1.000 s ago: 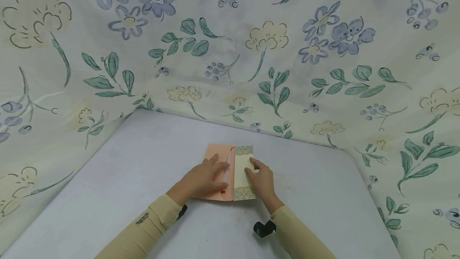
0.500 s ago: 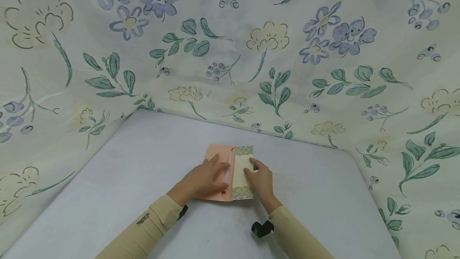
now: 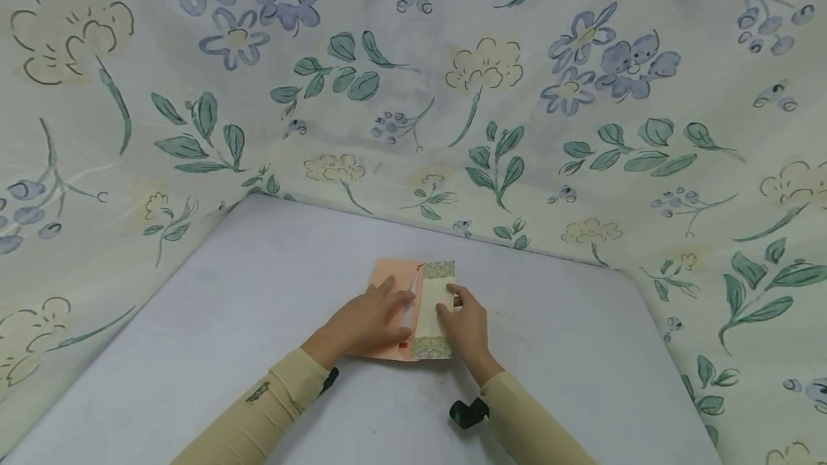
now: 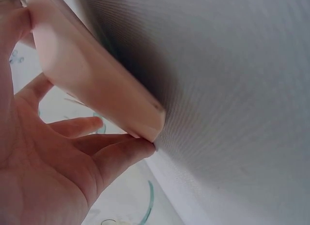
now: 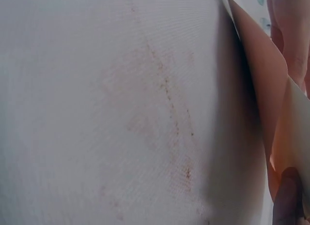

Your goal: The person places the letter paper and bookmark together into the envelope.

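A pink paper sleeve, envelope-like, lies on the white table, with a narrow white strip and small red marks near its right side. Over that side lies a cream card with flowered bands at both ends. My left hand rests on the sleeve with spread fingers; in the left wrist view, straight fingers touch the edge of the pink paper. My right hand pinches the card's right edge between thumb and fingers. In the right wrist view the thumb presses the card. Whether the card is inside the sleeve cannot be told.
The white table spreads around the papers, with faint brownish stains near the right hand. Flower-patterned cloth hangs behind and at both sides. Dark devices sit at both wrists.
My right hand has moved slightly left with the cream card, whose lower end has swung left over the pink sleeve. The left hand has stayed in place.
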Motion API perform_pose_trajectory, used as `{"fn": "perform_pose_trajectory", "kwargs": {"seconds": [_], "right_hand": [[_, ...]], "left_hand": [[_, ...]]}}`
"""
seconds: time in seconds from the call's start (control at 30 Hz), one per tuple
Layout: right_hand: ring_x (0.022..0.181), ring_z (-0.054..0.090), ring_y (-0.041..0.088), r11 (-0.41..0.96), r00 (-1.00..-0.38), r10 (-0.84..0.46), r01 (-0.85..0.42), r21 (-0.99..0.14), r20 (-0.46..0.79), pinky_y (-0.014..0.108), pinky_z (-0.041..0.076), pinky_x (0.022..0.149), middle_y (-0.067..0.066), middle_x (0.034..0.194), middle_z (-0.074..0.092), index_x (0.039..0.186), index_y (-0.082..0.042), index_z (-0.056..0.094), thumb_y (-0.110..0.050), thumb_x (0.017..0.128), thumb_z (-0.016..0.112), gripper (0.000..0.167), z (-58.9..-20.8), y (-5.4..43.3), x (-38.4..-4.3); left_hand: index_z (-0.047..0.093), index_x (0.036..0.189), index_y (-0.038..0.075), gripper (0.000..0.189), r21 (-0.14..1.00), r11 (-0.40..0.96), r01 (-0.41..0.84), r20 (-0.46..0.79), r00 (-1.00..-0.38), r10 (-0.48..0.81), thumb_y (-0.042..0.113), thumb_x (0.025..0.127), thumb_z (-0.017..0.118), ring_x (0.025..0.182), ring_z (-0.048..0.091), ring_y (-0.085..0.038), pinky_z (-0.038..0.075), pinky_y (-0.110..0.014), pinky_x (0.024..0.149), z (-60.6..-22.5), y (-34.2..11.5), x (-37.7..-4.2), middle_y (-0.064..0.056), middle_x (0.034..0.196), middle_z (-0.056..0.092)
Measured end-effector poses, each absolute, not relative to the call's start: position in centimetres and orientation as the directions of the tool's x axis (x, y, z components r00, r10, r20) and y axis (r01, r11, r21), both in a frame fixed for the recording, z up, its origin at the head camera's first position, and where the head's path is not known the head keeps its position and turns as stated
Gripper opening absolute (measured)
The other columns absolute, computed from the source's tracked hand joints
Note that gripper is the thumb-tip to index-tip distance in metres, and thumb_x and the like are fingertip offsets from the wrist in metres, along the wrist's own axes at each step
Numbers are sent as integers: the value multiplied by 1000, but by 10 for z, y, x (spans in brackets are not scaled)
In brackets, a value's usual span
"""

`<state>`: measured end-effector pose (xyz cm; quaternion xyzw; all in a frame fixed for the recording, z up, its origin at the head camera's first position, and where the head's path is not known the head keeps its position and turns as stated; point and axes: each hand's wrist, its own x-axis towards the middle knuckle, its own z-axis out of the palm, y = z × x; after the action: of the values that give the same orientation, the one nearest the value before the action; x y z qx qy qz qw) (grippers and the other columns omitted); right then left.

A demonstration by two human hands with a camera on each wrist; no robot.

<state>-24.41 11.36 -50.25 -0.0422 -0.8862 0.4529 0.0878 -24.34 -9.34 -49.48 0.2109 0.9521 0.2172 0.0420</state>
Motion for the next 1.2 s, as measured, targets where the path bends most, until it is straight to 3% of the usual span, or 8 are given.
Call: {"fn": "perform_pose_trajectory", "kwargs": {"seconds": [0.6,1.2], "right_hand": [[62,50,11,616,-980,126,-46,-787,155,26,42,55,9,92,67,130,-6,67,-14,88,75,43,-511,110,-246],[67,55,12,623,-980,106,-66,-780,168,29,47,59,11,94,70,131,-5,67,-15,89,76,44,-511,103,-245]], "left_hand": [[55,146,24,63,442,797,412,39,-897,441,50,91,70,134,42,-59,43,-63,104,-497,-95,-245,-27,160,32],[56,145,23,64,447,797,407,28,-897,442,50,90,72,133,41,-61,42,-64,105,-495,-94,-245,-28,160,31]]}}
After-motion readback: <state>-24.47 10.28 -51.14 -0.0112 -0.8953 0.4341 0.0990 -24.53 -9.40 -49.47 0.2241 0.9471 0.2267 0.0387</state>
